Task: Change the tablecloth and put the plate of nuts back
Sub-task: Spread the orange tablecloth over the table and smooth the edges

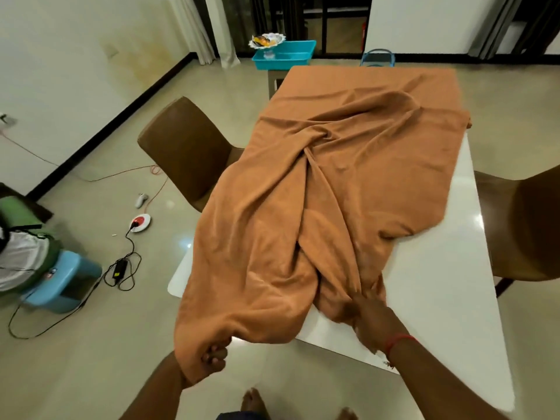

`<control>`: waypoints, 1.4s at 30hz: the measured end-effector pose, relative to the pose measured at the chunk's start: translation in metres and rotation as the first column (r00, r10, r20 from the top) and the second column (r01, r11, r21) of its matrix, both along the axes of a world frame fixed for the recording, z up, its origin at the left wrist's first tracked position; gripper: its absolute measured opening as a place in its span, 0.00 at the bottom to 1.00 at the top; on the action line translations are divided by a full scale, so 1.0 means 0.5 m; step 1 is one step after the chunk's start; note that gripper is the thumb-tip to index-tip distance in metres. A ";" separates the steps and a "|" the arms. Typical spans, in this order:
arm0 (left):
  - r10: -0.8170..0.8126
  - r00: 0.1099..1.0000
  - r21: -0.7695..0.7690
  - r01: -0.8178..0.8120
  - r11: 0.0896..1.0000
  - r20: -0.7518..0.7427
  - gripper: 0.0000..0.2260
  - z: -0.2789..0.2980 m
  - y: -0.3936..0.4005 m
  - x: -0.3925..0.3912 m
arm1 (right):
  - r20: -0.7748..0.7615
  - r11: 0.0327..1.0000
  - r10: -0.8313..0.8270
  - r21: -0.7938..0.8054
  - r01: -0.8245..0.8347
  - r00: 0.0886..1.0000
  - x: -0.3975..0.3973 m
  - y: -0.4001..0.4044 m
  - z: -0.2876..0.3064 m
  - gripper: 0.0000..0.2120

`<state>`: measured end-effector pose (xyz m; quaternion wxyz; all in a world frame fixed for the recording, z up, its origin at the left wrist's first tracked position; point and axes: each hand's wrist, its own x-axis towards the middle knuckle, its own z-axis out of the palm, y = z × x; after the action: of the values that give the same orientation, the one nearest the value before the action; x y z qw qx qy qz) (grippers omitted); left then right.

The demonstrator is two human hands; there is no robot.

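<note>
**Orange cloth bunched across the white table, both hands gripping its near edge**

Orange-brown tablecloth (318,189) lies rumpled over the white table (439,283), twisted into heavy folds through its middle. Its far end lies flat toward 12 o'clock, while the near end is gathered and hangs off the table's edge toward 7 o'clock. Bare tabletop shows along the 3 to 5 o'clock side.

At 7 o'clock the left hand (213,357) is curled tight round a gathered corner of the cloth, just off the table's edge. At 5 o'clock the right hand (371,318), a red band at its wrist, lies on the table with its fingers dug into a bunched fold; the picture is blurred there, but it appears to grip the fabric.

Far off at 11 o'clock, the plate of nuts (267,41), a white scalloped stand dish, rests in a turquoise tray (298,53) beyond the table's far end.

Brown chairs stand at 9 o'clock (185,150) and 3 o'clock (527,225). On the tiled floor toward 8 o'clock sit a round red-and-white socket (140,222), a black power adapter (119,268) with its cables, and a blue plastic stool (65,280).
</note>
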<state>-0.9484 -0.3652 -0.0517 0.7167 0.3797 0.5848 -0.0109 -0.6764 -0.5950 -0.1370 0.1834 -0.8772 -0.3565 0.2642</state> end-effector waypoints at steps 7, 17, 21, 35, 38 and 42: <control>0.222 0.974 -0.023 -0.223 0.974 -0.045 0.21 -0.070 0.162 -0.185 | -0.058 0.998 0.021 0.058 -0.018 0.998 -0.081 0.049 0.007 0.19; 0.129 0.992 -0.179 -0.128 0.976 -0.009 0.21 -0.155 0.401 -0.308 | 0.100 0.976 -0.189 -0.092 0.198 0.977 -0.255 0.132 -0.007 0.20; 0.203 0.979 -0.281 -0.191 0.940 0.014 0.10 -0.198 0.456 -0.356 | 0.123 0.945 -0.261 -0.169 0.280 0.957 -0.314 0.141 -0.004 0.19; 0.227 0.837 0.515 0.075 0.854 -0.499 0.17 -0.265 0.437 -0.332 | 0.136 0.907 -0.311 -0.252 0.336 0.941 -0.386 0.084 0.037 0.19; -0.164 0.887 0.812 0.462 0.358 -0.433 0.10 -0.240 0.373 -0.250 | 0.144 0.878 -0.388 -0.241 0.413 0.910 -0.378 0.060 0.052 0.21; -0.505 0.646 0.801 0.571 -0.179 -0.573 0.09 -0.189 0.257 -0.120 | 0.198 0.857 -0.440 -0.199 0.475 0.876 -0.354 0.007 0.070 0.18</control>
<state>-1.0086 -0.2365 -0.1462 0.1950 0.9491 0.2403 0.0580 -0.8535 -0.5915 -0.1021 0.1063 -0.9693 -0.1150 0.1895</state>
